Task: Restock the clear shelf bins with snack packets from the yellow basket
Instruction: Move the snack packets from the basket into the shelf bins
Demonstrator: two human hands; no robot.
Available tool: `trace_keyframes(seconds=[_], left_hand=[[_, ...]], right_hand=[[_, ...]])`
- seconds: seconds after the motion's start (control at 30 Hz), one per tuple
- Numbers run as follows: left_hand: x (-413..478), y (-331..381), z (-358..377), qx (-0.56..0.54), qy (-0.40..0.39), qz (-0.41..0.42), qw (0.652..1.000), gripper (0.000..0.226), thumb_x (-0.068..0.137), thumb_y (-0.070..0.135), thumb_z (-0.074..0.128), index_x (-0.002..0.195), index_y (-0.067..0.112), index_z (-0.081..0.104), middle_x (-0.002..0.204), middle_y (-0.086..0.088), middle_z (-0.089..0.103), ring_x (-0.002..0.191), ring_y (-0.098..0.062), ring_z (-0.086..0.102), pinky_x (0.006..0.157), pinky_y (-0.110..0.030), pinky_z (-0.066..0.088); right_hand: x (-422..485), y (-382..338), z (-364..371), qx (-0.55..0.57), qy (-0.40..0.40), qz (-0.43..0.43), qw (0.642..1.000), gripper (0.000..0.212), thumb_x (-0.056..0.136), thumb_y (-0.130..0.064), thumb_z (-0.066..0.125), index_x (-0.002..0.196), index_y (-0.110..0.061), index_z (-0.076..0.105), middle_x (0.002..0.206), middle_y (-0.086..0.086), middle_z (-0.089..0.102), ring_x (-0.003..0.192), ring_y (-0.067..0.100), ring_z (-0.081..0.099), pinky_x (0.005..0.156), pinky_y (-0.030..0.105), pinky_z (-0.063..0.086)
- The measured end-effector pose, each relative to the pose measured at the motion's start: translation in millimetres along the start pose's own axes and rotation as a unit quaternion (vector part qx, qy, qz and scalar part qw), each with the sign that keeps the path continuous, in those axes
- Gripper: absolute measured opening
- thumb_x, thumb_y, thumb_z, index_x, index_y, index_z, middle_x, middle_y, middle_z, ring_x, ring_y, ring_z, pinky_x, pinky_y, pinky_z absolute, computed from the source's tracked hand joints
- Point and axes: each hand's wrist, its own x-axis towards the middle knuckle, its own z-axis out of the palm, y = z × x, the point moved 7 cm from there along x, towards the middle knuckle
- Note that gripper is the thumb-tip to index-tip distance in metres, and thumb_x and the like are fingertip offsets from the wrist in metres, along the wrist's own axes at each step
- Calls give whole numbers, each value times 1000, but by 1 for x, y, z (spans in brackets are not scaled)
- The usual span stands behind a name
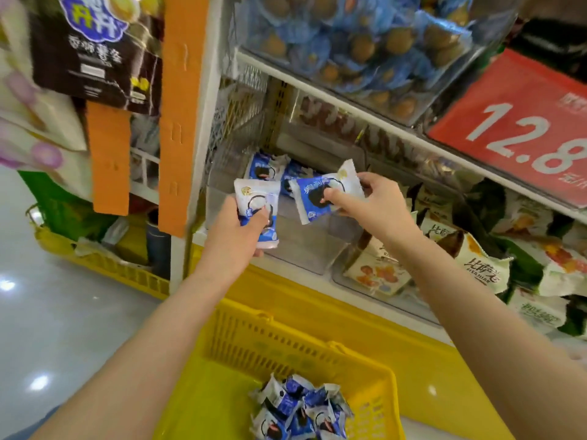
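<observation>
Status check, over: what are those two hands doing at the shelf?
Left hand grips one blue packet. Right hand pinches a second packet, both over the clear bin. Few packets lie in bin; more in yellow basket. Nothing blocking.

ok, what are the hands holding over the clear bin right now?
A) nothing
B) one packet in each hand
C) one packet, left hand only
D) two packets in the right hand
B: the left hand grips one blue-and-white packet and the right hand pinches a second packet, both over the clear bin.
</observation>
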Motion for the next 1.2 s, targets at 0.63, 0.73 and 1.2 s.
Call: trace_keyframes(seconds=[0.63, 0.73, 1.2], left_hand=[[42, -3, -46, -90, -28, -4, 996, 18, 92, 22, 55, 107, 24, 46, 92, 18, 55, 78, -2, 61, 50, -19, 53], [47, -5, -49, -93, -33, -7, 995, 18, 92, 23, 55, 108, 23, 46, 97, 13, 57, 84, -6, 62, 54, -23, 54], [52, -9, -62, -115, -35, -16, 993, 17, 90, 22, 57, 99, 28, 44, 87, 19, 54, 63, 10, 61, 46, -13, 49]], right_hand=[[129, 70, 61, -434, -95, 102, 890, 56, 85, -16, 66, 135, -2, 43, 136, 18, 49, 123, 33, 48, 103, 38, 39], [133, 83, 66, -417, -93, 118, 896, 60, 84, -11, 67, 137, -2, 42, 139, 17, 47, 126, 32, 46, 107, 36, 36], [140, 84, 77, -534, -55, 89, 839, 39, 90, -26, 59, 125, -8, 53, 121, 17, 58, 113, 32, 53, 95, 42, 45]])
